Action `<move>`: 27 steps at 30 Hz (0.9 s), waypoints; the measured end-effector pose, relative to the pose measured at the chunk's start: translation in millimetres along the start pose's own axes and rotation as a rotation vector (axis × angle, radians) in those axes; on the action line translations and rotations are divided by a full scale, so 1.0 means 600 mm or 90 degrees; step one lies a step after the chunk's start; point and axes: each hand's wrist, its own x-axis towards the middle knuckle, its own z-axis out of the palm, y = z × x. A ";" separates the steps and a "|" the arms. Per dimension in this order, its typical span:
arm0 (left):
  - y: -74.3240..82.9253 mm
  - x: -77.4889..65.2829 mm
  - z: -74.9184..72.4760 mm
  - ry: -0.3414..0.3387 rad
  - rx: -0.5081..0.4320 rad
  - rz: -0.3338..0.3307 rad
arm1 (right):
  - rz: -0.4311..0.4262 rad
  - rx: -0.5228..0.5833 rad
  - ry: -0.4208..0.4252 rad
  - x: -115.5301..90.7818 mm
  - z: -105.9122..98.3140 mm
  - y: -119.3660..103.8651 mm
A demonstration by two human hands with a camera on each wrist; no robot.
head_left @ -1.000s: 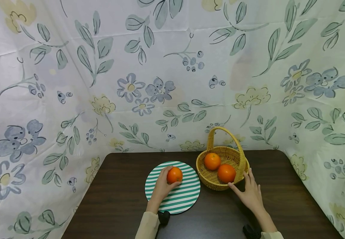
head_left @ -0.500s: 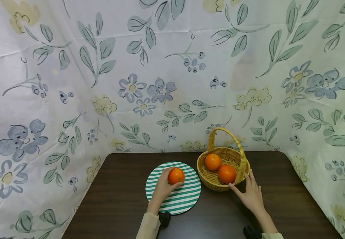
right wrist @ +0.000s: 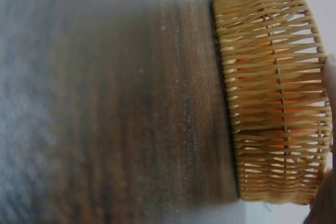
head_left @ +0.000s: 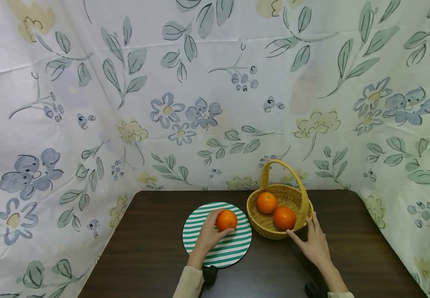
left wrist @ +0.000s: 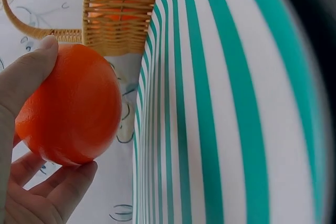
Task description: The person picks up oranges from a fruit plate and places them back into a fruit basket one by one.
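Observation:
An orange (head_left: 226, 220) is held by my left hand (head_left: 209, 236), thumb on one side and fingers on the other. In the left wrist view that orange (left wrist: 73, 103) hangs clear of the green-and-white striped round plate (left wrist: 220, 98). My right hand (head_left: 315, 244) touches the yellow wicker basket (head_left: 265, 227) at its near right side, thumb and fingers spread and mostly straight. Two more oranges lie inside the basket, one farther back (head_left: 266, 203) and one nearer (head_left: 284, 218). At the right wrist view's edge, only a little of the hand shows by the basket's rim (right wrist: 315, 40).
Plate and basket stand side by side on a dark wooden table (head_left: 148, 240). The basket's tall arched handle (head_left: 302, 186) rises over its opening. A floral cloth (head_left: 215, 103) hangs behind the table and along both sides.
My left hand has carried its orange a little to the right over the plate, towards the basket. The right hand stays at the basket; the head view has shifted slightly.

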 end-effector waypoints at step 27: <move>0.049 0.011 0.027 -0.026 -0.046 0.015 | -0.020 -0.015 0.014 0.000 -0.003 -0.001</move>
